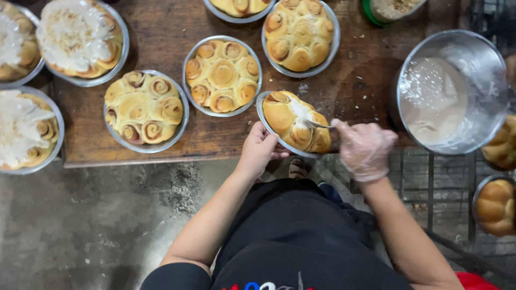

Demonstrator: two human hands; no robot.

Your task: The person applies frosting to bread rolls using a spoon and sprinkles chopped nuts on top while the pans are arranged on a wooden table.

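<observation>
My left hand (260, 148) grips the near rim of a round metal pan of golden spiral buns (279, 114), tilted up off the wooden table's front edge. My right hand (364, 148), in a thin clear glove, holds a metal spoon (318, 125) whose tip rests in a smear of white icing on top of those buns. A large steel bowl of white icing (436, 102) stands to the right of that hand.
Several more pans of un-iced buns (221, 75) (144, 107) (300, 35) sit on the wooden table (355, 80). Iced pans (80, 40) (24, 131) lie at the left. Plain rolls (497, 207) rest on a wire rack at right. Concrete floor lies below.
</observation>
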